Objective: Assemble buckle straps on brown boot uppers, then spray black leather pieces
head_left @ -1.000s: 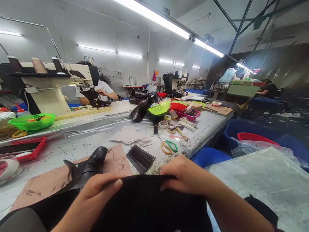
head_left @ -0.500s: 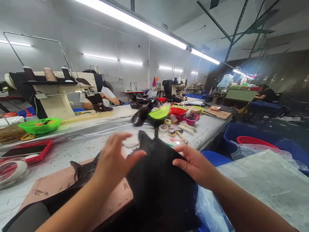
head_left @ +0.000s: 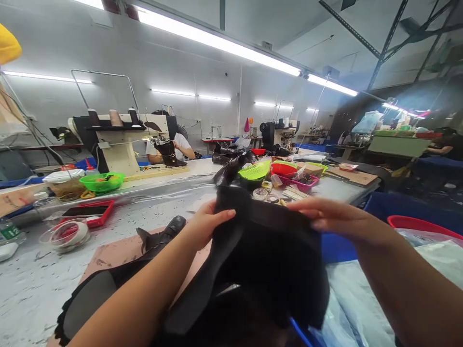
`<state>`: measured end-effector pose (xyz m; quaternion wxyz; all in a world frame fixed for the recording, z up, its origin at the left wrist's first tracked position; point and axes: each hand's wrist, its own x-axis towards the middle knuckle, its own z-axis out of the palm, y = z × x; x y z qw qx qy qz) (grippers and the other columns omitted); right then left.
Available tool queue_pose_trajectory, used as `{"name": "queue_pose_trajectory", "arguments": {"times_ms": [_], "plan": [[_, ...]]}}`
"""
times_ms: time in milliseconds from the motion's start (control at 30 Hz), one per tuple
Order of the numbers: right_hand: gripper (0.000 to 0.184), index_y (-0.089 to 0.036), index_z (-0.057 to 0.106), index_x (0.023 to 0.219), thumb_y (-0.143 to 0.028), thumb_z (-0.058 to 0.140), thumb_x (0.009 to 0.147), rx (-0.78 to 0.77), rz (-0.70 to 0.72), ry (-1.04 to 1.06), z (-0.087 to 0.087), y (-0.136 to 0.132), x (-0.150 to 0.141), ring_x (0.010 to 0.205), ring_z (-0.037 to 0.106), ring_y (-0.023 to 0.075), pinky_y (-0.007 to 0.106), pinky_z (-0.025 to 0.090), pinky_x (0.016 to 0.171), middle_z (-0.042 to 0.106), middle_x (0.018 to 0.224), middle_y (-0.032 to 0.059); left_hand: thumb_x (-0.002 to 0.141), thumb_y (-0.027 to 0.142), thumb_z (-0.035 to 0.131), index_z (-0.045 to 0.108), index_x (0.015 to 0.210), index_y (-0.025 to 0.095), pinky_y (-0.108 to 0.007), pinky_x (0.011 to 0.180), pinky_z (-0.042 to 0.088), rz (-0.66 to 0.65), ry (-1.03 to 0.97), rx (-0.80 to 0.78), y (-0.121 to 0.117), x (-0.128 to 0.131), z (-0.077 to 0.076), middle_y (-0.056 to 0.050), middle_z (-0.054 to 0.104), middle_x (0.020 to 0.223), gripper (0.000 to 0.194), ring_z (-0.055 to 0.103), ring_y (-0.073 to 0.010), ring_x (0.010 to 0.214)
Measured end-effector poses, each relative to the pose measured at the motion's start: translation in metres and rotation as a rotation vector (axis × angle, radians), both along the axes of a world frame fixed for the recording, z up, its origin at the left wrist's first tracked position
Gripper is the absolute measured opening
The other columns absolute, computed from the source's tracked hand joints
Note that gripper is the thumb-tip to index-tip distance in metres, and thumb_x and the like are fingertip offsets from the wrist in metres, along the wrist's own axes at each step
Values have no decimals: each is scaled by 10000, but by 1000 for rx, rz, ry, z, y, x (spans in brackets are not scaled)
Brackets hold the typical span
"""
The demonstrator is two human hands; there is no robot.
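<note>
A large black leather boot upper [head_left: 269,250] spreads in front of me, its lower part dark and running out of view. My left hand [head_left: 204,222] is closed on its upper left edge, thumb lying on the near face and the fingers partly hidden behind. At the upper right edge, my right hand [head_left: 334,219] grips the leather between thumb and fingers, slightly blurred. Under my left forearm, a second black boot upper [head_left: 159,243] with a strap lies on a pinkish board [head_left: 108,255]; its grey lining [head_left: 87,294] shows at the near end.
Ahead are a green basket [head_left: 255,170], a pink basket [head_left: 306,184] and tape rolls [head_left: 259,193]. To the left lie a red tray [head_left: 108,214] with a phone and a clear round container [head_left: 68,236]. A co-worker [head_left: 184,147] sits behind a sewing machine [head_left: 119,149]. Blue bins [head_left: 383,212] stand at right.
My left hand has gone from spread and free to gripping the upper's left edge. The leather has turned and opened out, and my right hand has shifted along its edge. The view has swung left.
</note>
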<state>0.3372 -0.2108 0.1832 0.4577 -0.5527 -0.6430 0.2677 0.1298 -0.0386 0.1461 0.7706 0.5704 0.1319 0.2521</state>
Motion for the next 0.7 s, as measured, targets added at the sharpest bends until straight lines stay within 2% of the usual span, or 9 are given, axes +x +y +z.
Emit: {"name": "queue_pose_trajectory", "arguments": {"times_ms": [67,167,267,333,367,433,533,600,700], "plan": [[434,-200,658,1026,-459,615,681,-78,170,-33,7,-1,-4,902,634,245,410,491,799,684,956,74,537,251,791,624,846,142,-260,670,488,0,23,0,2,5,-4,-7,670,705,367,612,-132,622],[265,-240,674,989,-339,576,764,-17,236,-275,18,5,-12,805,637,189,337,509,750,676,898,48,560,276,763,617,867,139,-285,672,492,65,58,90,-1,10,-8,-21,672,740,367,616,-157,661],[146,-253,704,813,-330,584,784,195,115,-565,24,17,-23,821,604,180,333,483,788,630,863,48,623,280,694,623,853,139,-315,701,479,314,96,413,-10,11,-12,-36,668,777,279,606,-193,731],[178,-229,687,724,-391,621,756,301,18,-682,23,26,-32,1002,547,229,383,439,873,580,1053,81,655,254,648,626,848,149,-316,715,463,496,99,621,-20,10,-16,-34,666,784,221,593,-201,756],[211,-215,672,707,-418,628,747,324,-11,-720,22,31,-36,1088,499,256,414,415,905,533,1163,91,662,245,636,625,863,157,-310,715,459,535,82,668,-25,10,-18,-30,668,794,220,591,-202,763],[254,-195,636,693,-440,615,754,330,-53,-794,19,41,-44,1168,436,293,481,372,941,463,1281,100,672,244,623,614,922,171,-296,715,461,508,4,632,-33,9,-22,-29,673,845,261,593,-204,794],[242,-183,589,672,-405,616,762,360,-175,-916,10,56,-48,1141,455,315,543,339,943,498,1257,115,740,294,537,610,968,167,-286,746,466,390,-124,406,-40,7,-28,-44,666,936,271,587,-216,899],[215,-187,567,679,-377,631,757,394,-233,-968,3,64,-46,1124,471,312,540,344,937,517,1236,112,771,340,492,617,958,156,-292,768,466,359,-159,271,-40,6,-30,-54,660,957,290,581,-224,941],[220,-197,563,823,-404,614,768,530,-364,-910,-14,68,-46,1149,458,302,518,357,940,506,1235,127,694,361,627,614,948,149,-305,759,476,384,-119,247,-35,4,-32,-58,668,906,331,601,-228,887]]}}
